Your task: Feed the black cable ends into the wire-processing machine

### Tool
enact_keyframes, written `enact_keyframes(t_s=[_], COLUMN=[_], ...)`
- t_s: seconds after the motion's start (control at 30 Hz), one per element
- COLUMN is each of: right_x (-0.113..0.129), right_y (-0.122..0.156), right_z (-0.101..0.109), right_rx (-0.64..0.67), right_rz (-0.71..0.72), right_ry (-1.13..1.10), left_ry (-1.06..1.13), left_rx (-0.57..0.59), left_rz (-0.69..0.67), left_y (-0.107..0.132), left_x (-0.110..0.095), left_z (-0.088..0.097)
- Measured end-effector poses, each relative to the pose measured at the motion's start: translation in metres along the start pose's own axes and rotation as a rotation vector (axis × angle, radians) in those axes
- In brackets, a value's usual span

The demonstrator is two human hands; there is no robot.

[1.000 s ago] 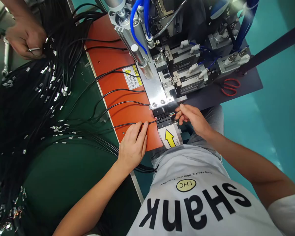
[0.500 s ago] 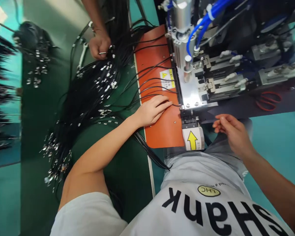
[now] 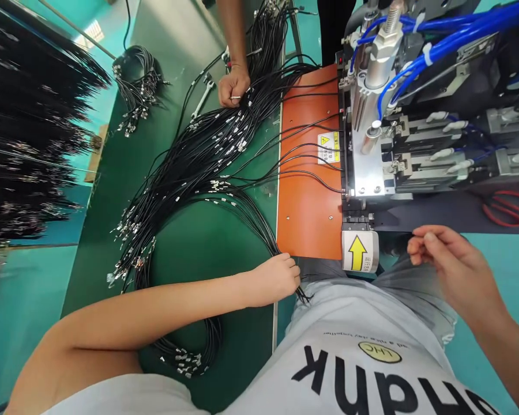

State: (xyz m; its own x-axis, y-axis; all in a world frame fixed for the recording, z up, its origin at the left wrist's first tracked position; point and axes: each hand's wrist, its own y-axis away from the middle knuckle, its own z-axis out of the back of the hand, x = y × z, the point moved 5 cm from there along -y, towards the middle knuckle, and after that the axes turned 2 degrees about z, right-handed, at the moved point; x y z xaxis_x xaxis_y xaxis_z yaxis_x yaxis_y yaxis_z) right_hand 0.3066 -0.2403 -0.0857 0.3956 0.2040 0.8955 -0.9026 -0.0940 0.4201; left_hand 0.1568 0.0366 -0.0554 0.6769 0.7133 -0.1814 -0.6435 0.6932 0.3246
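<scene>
My left hand (image 3: pixel 275 279) is at the near edge of the green table (image 3: pixel 112 190), its fingers closed round the ends of a bundle of black cables (image 3: pixel 207 167) just below the orange plate (image 3: pixel 308 173). My right hand (image 3: pixel 452 265) hovers to the right of the yellow-arrow label (image 3: pixel 358 251), fingers curled and pinched together; I cannot make out anything in them. Several single black cables lie across the orange plate into the machine (image 3: pixel 372 167).
Another person's hand (image 3: pixel 233 85) grips cables at the far end of the table. Red scissors (image 3: pixel 508 207) lie on the dark machine base at right. More black cable bundles (image 3: pixel 26 132) hang at the left. Blue air hoses (image 3: pixel 432 40) run over the machine.
My left hand has come off the orange plate and moved back to the cable ends at the table's near edge. My right hand has drifted slightly right. The view has swung left.
</scene>
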Motion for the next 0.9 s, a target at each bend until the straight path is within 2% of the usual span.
enact_keyframes(t_s=[0.1,0.23,0.37,0.43,0.5,0.6,0.63,0.67,0.7,0.8,0.83,0.9], right_x=[-0.003,-0.007,-0.004,0.001,0.007,0.015,0.018,0.020,0.022,0.026,0.027,0.030], right_y=[0.006,0.008,0.007,0.006,0.006,0.008,0.009,0.011,0.012,0.018,0.019,0.021], right_z=[0.005,0.014,0.010,0.004,-0.002,-0.012,-0.015,-0.017,-0.019,-0.024,-0.027,-0.036], right_rx=[0.090,0.073,0.090,0.114,0.150,0.210,0.226,0.244,0.262,0.305,0.313,0.328], right_rz=[-0.004,0.011,0.035,0.063,0.093,0.121,0.128,0.138,0.149,0.199,0.224,0.287], right_ry=[-0.029,-0.012,-0.036,-0.044,-0.049,-0.041,-0.033,-0.021,-0.003,0.114,0.163,0.239], left_ry=[0.176,0.502,0.425,0.350,0.298,0.328,0.383,0.450,0.510,0.592,0.601,0.636], left_rx=[0.012,0.040,-0.111,-0.158,-0.126,-0.060,-0.068,-0.101,-0.152,-0.325,-0.358,-0.383], left_rz=[0.104,0.298,0.299,0.264,0.156,-0.122,-0.172,-0.159,-0.077,0.353,0.455,0.534], left_y=[-0.005,-0.006,-0.012,-0.021,-0.035,-0.059,-0.066,-0.072,-0.076,-0.073,-0.069,-0.064], left_x=[0.010,0.023,0.025,0.019,0.006,-0.014,-0.015,-0.010,-0.001,0.038,0.046,0.053], left_z=[0.011,0.044,0.096,0.110,0.111,0.095,0.089,0.084,0.079,0.065,0.062,0.058])
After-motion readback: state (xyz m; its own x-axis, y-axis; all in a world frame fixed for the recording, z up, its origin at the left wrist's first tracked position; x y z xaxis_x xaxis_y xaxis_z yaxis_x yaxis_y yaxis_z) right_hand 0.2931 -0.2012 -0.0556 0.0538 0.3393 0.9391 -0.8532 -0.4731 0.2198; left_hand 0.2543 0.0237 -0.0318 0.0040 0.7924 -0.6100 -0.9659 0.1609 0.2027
